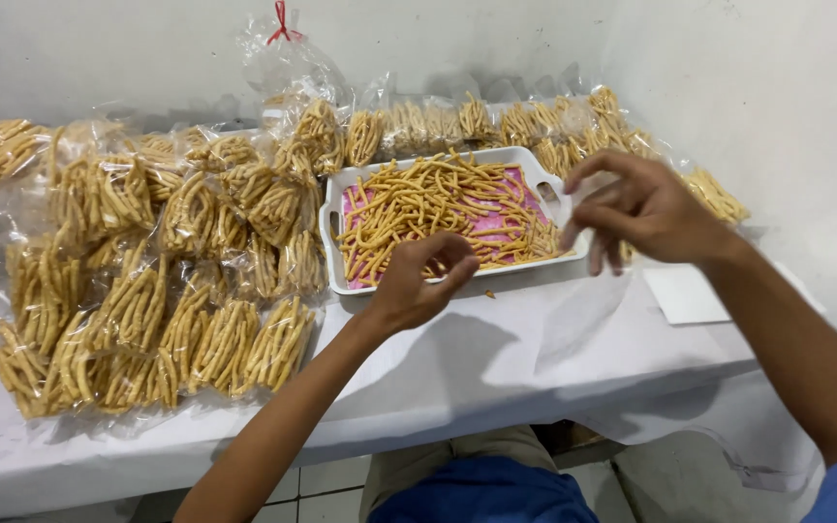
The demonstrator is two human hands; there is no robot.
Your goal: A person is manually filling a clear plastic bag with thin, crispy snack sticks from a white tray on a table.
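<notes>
A white tray (345, 190) with a pink liner holds a heap of yellow stick snacks (438, 208). My left hand (417, 283) hovers at the tray's front edge, its fingers curled in a loose C over the sticks and nothing visible in them. At the tray's right end my right hand (643, 209) is raised, its fingertips pinched on what looks like a thin clear plastic bag (578, 197), which is hard to make out.
Many sealed clear bags of the same sticks (147, 291) cover the left of the white-covered table (496, 358), and more bags (496, 124) line the back wall. A white sheet (685, 291) lies at the right. My lap is below the table edge.
</notes>
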